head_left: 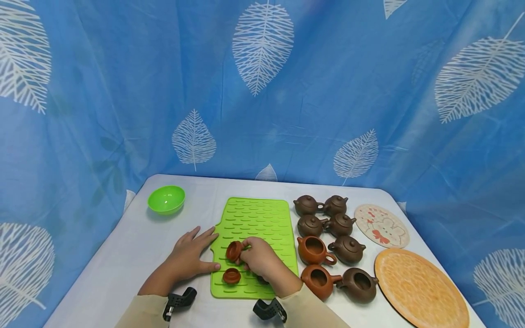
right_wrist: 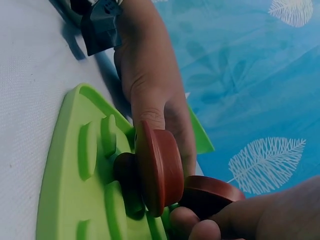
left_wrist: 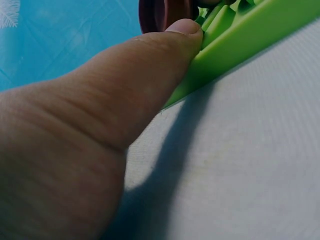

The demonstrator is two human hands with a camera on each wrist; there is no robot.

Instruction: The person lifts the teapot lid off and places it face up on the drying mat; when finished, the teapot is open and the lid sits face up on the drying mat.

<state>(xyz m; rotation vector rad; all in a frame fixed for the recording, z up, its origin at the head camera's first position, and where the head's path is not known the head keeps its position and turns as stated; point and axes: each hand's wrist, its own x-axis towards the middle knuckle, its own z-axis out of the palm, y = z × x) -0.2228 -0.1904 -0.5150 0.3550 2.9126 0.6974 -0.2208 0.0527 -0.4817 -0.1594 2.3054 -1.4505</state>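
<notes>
My right hand (head_left: 261, 258) pinches a reddish-brown teapot lid (head_left: 233, 251), tilted with its hollow underside showing, over the green ridged mat (head_left: 256, 216). Nearer me, a second reddish-brown lid (head_left: 231, 276) lies hollow side up on the mat; the right wrist view shows this lid (right_wrist: 167, 167) tilted, knob toward the ridges. A dark lid (head_left: 262, 279) is mostly hidden beneath my right wrist. With fingers spread, my left hand (head_left: 186, 257) rests at the mat's left edge, its thumb (left_wrist: 170, 42) on the rim close to the second lid.
Right of the mat stand several dark brown teapots (head_left: 311, 225) and two lidless reddish ones (head_left: 317, 281). One dark teapot (head_left: 360, 284) is also lidless. Beyond them lie a rabbit-print round mat (head_left: 383, 225) and a tan round mat (head_left: 422, 289). A green bowl (head_left: 166, 200) stands back left.
</notes>
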